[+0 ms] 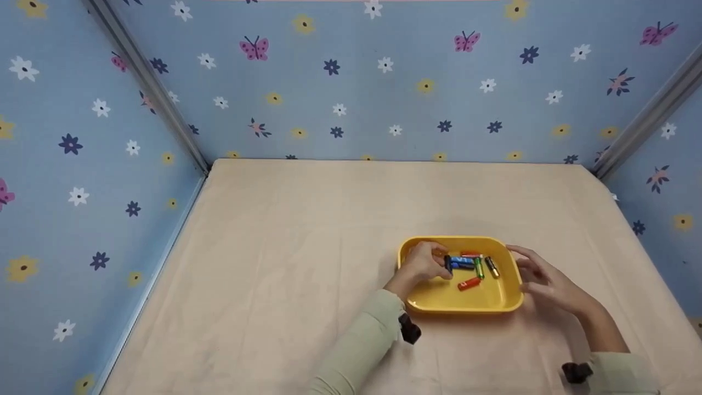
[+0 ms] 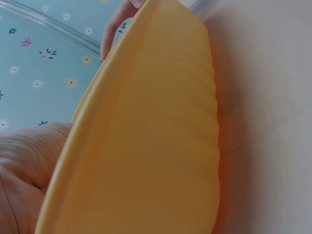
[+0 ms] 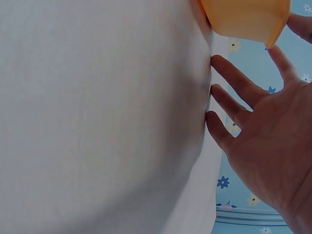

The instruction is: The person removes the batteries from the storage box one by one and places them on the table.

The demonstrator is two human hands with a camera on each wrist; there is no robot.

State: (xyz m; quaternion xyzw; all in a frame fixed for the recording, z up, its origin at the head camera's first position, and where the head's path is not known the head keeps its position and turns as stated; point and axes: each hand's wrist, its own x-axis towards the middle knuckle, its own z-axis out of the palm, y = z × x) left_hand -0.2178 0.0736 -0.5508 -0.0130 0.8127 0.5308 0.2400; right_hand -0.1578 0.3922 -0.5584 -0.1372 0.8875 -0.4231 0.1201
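A yellow tray (image 1: 439,303) sits on the cloth-covered table, holding several small batteries. My left hand (image 1: 421,264) reaches over its left side and pinches a dark battery (image 1: 448,265) between thumb and fingertips. Right beside that lie blue batteries (image 1: 462,262), a green battery (image 1: 479,268) and a black and gold battery (image 1: 492,267). Closer to me lies a red battery (image 1: 469,283). My right hand (image 3: 278,117) has its fingers spread at the tray's right end, thumb and index finger at the rim. In the left wrist view the tray wall hides the left fingertips.
Beige cloth (image 1: 285,247) covers the table around the tray. Blue walls with flowers and butterflies (image 1: 351,82) stand at the back and both sides, with grey metal posts (image 1: 153,82) in the corners.
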